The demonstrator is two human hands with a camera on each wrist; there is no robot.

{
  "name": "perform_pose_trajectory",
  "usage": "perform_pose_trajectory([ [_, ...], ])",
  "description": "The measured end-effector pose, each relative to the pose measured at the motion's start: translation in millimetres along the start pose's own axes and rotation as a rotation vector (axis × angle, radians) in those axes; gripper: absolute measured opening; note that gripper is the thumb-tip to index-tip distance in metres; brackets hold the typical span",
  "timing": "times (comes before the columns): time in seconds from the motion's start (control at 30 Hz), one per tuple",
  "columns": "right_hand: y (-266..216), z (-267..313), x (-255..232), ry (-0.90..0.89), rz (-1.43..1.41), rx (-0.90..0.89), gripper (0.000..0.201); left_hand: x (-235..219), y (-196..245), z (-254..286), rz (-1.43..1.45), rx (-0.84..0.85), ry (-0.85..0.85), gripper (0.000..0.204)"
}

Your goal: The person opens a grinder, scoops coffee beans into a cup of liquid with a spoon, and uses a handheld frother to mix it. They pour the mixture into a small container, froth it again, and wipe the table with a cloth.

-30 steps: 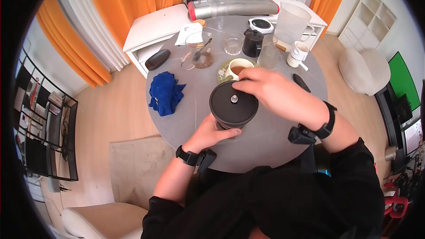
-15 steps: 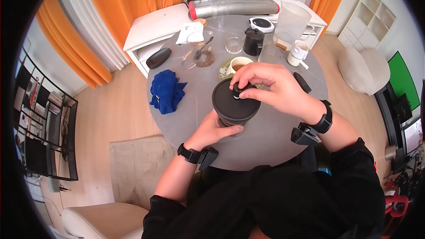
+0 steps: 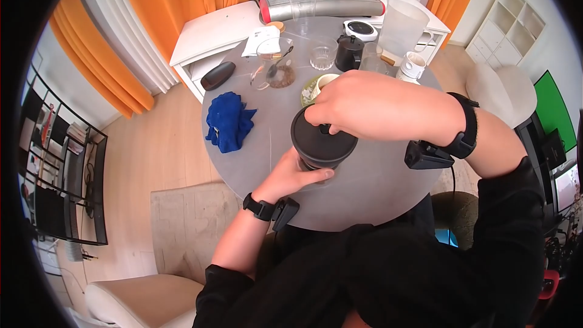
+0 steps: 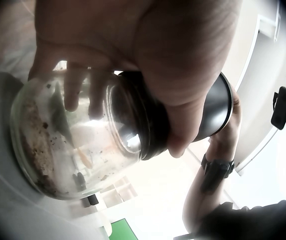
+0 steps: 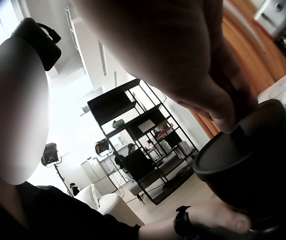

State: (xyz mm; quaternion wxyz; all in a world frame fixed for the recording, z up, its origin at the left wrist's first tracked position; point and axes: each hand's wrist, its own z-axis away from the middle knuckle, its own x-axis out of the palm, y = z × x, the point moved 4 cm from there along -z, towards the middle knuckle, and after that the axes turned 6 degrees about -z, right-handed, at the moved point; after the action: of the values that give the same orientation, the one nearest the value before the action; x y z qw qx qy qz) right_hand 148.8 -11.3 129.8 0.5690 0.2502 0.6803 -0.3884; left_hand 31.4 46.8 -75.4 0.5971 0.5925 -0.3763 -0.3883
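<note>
A hand coffee grinder with a black top (image 3: 319, 149) stands upright near the middle of the table. My left hand (image 3: 286, 181) grips its black middle, thumb toward me. Below that grip, the left wrist view shows the clear glass jar (image 4: 95, 165), with brown specks and residue inside. My right hand (image 3: 370, 108) reaches over the top, its fingers pinching a small black knob (image 3: 326, 129) at the centre of the lid. Most of the knob is hidden by those fingers. Just behind the grinder, a cup (image 3: 322, 85) on a green patterned saucer (image 3: 308, 93) is partly covered by the right hand.
To the left lie a blue cloth (image 3: 229, 123) and a dark case (image 3: 218, 76). Farther back are a glass vessel with a spoon and brown contents (image 3: 282, 77), a drinking glass (image 3: 322, 54), a black pot (image 3: 348, 54), a pitcher (image 3: 401, 27) and white cups (image 3: 412, 67).
The metal shaft on the lid was bare at first, then the right hand brought the black knob onto it. Now that hand has turned over, its elbow swinging outward. The left hand keeps its grip.
</note>
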Motion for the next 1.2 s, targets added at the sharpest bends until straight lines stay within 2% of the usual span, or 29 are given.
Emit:
perform_pose_trajectory([
  [0.27, -7, -3, 3, -0.015, 0.073, 0.051, 0.015, 1, 4, 0, 0.005, 0.028, 0.011, 0.063],
  [0.37, -9, 2, 12, 0.056, 0.143, 0.037, 0.015, 2, 6, 0, -0.002, 0.043, 0.015, 0.062],
  [0.43, -5, 2, 14, 0.107, 0.084, 0.239, 0.016, 2, 6, 0, -0.013, 0.039, 0.006, 0.061],
  [0.47, -8, 1, 15, 0.108, 0.085, 0.240, 0.016, 2, 4, -1, -0.002, 0.043, 0.026, 0.061],
  [0.53, -8, -1, 17, 0.080, 0.133, 0.370, 0.023, 2, 3, -1, 0.010, 0.044, 0.044, 0.060],
  [0.63, -4, -6, 9, 0.037, 0.079, 0.375, 0.027, 1, 3, -1, 0.000, 0.021, 0.032, 0.062],
  [0.67, 8, -10, 9, -0.039, 0.023, 0.377, 0.029, 0, 3, -1, -0.019, 0.046, 0.022, 0.062],
  [0.7, 4, -8, -6, -0.098, 0.002, 0.343, 0.019, 0, 4, -2, -0.037, 0.072, 0.013, 0.063],
  [0.77, 16, 3, -8, 0.103, 0.009, -0.182, 0.022, -1, 5, -2, -0.026, 0.055, 0.000, 0.064],
  [0.9, 5, 10, -5, -0.027, 0.172, -0.302, 0.033, -1, 9, 0, -0.001, 0.007, -0.036, 0.066],
  [1.0, -1, 11, -3, -0.051, 0.331, -0.377, 0.011, 0, 13, -1, 0.015, 0.017, -0.054, 0.068],
  [1.03, -4, 9, -7, -0.050, 0.324, -0.376, 0.011, 0, 14, -1, 0.017, 0.010, -0.055, 0.068],
  [1.1, -4, 5, -4, -0.269, 0.497, -0.319, 0.018, 2, 16, -1, 0.014, 0.018, -0.045, 0.066],
  [1.2, -1, -2, -1, -0.235, 0.434, -0.326, 0.017, 1, 14, -2, 0.008, 0.029, -0.051, 0.064],
])
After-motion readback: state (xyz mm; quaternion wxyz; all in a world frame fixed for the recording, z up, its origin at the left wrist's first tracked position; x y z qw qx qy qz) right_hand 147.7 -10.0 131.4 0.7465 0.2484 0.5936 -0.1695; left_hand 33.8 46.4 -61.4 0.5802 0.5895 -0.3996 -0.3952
